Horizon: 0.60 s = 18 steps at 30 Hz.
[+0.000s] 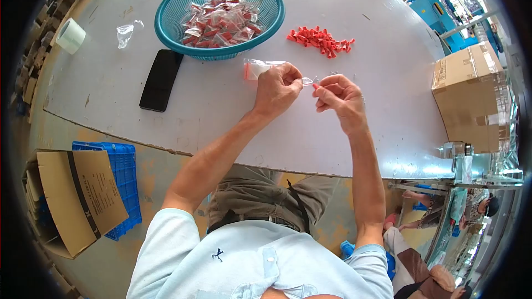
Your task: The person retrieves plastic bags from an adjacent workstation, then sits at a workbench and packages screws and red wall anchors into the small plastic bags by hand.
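My left hand (277, 89) pinches the edge of a small clear plastic bag (307, 81), held just above the table. Close to it on the right, my right hand (342, 99) grips a small red piece (315, 86) between thumb and fingers, at the bag's mouth. A stack of clear bags with a red edge (247, 70) lies partly under my left hand. Beyond my right hand is a loose pile of small red cone-shaped pieces (318, 39). A few tiny greyish bits (334, 72), too small to name, lie by my right fingers.
A teal basket (162, 26) of filled bags stands at the back. A black phone (160, 81), a crumpled clear bag (126, 35) and tape rolls (71, 36) lie left. A cardboard box (468, 97) stands right. A blue crate (121, 174) sits below the table edge; people are lower right.
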Tool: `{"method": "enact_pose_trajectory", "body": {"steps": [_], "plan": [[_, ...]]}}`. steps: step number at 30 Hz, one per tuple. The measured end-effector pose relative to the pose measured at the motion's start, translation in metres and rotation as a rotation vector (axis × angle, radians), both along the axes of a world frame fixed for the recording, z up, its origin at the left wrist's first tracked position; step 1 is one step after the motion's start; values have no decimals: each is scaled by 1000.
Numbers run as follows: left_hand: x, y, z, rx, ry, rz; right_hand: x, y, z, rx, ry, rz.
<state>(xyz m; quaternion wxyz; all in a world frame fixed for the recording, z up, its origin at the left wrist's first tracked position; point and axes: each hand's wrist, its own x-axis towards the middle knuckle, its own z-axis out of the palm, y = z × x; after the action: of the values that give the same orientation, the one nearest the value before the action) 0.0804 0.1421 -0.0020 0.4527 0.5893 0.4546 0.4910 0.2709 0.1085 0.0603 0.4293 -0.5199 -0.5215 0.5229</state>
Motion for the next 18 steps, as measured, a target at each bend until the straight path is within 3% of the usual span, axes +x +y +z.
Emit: {"method": "enact_pose_trajectory", "body": {"steps": [7, 13, 16, 17, 18], "plan": [[7, -8, -1, 34, -58, -120, -6, 3, -18, -42, 71, -55], [4, -11, 11, -182, -201, -184, 0, -1, -29, -92, 163, -24], [5, -13, 12, -193, -217, -192, 0, -2, -27, -64, 63, -39], [7, -15, 9, -8, -80, -126, -1, -1, -28, -60, 57, -43], [10, -17, 5, 176, 56, -57, -6, 0, -32, 79, -228, -109]]}}
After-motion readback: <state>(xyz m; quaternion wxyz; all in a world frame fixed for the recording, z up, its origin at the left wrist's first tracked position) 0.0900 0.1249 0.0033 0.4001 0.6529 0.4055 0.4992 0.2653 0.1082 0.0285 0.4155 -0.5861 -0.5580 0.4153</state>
